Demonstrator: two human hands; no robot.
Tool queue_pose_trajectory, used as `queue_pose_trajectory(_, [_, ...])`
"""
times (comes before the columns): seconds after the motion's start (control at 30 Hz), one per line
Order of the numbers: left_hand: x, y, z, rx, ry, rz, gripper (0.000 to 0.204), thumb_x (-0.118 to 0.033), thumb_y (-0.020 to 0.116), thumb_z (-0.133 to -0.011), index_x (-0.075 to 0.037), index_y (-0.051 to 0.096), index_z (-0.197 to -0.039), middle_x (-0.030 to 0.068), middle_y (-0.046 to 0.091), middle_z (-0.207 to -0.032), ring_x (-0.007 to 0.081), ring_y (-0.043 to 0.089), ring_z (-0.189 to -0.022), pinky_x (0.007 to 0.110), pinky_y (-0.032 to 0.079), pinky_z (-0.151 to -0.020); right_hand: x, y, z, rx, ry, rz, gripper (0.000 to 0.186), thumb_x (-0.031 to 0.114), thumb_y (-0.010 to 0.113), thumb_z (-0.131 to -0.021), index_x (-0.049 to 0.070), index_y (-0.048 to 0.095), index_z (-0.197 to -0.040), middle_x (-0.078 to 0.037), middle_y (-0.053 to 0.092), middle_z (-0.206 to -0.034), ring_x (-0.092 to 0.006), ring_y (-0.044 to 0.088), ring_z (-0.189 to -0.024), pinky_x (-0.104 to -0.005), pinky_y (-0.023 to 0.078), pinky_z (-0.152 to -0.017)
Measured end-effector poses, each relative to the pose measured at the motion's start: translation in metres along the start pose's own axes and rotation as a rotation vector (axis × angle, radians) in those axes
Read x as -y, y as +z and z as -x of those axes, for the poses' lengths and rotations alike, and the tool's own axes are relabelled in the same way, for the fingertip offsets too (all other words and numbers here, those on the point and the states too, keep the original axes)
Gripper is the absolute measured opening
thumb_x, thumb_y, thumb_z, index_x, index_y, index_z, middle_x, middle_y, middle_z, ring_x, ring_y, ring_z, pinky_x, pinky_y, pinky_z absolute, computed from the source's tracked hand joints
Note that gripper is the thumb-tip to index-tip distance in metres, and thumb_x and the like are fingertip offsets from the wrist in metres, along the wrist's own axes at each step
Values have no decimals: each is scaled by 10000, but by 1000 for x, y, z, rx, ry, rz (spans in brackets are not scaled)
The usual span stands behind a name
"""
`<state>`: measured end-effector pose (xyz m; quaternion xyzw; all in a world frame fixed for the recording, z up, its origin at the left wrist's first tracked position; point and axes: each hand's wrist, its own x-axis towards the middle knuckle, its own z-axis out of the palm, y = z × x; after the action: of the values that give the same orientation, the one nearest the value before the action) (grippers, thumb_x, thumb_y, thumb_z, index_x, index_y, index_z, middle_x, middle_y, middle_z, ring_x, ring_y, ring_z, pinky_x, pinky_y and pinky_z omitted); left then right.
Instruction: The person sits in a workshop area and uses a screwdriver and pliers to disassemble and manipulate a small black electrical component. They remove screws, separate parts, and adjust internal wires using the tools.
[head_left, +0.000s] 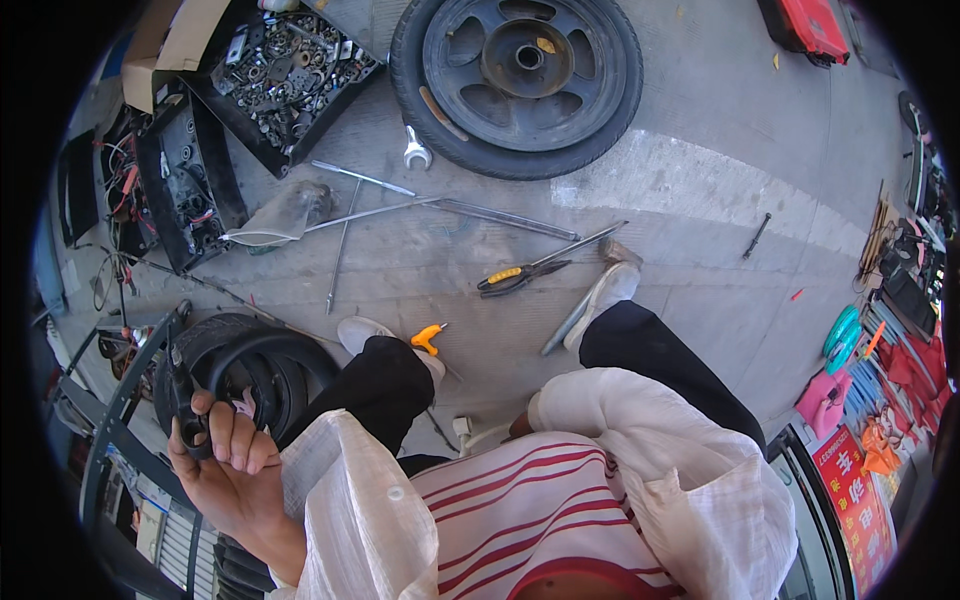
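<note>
A striped shirt (pixel 520 510) and white overshirt (pixel 365 510) are nearest the camera. In the head view, the left hand (pixel 232 470) is clamped on a dark tool (pixel 183 400), near a tyre (pixel 275 345). The right hand is hidden behind its sleeve (pixel 610 410); its state I cannot tell. On the floor (pixel 690 300) lie pliers (pixel 525 280), an orange-handled tool (pixel 428 338) and, farther off, a wheel (pixel 515 85).
</note>
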<state>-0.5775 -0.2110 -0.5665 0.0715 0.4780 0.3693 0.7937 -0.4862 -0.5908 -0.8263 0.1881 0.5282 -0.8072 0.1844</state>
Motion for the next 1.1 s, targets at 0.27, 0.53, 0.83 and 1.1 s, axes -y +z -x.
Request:
queue_pose_trajectory(0.27, [14,-3,22,-209,0,-87,278,-325,390,-999,-59,422,-1072,29,342,-639,114,316,-534,265,300,-483,16,3,3,256,97,-369,387,375,563,-848,26,679,-967,-167,664,-830,-329,644,-809,-445,495,-760])
queue_pose_trajectory(0.53, [24,-3,71,-93,51,-54,305,-364,366,-1003,-68,404,-1065,30,350,-640,113,328,-541,276,321,-508,-15,-70,10,26,183,-430,393,391,542,-851,34,672,-956,-177,664,-796,-354,649,-750,-455,510,-690])
queue_pose_trajectory(0.83, [42,-10,111,88,70,-29,307,-350,402,-984,-56,463,-1051,16,368,-671,110,349,-568,255,318,-515,-7,-142,70,-1320,7,235,203,213,585,-849,78,611,-998,-166,587,-994,-361,579,-929,-458,477,-795])
queue_pose_trajectory(1.1, [40,-7,113,312,235,-258,353,-298,452,-996,-41,474,-1237,125,621,-1011,161,610,-853,307,522,-729,92,-144,97,-1426,-209,162,239,220,584,-864,41,626,-1017,-182,614,-967,-350,594,-930,-427,475,-806])
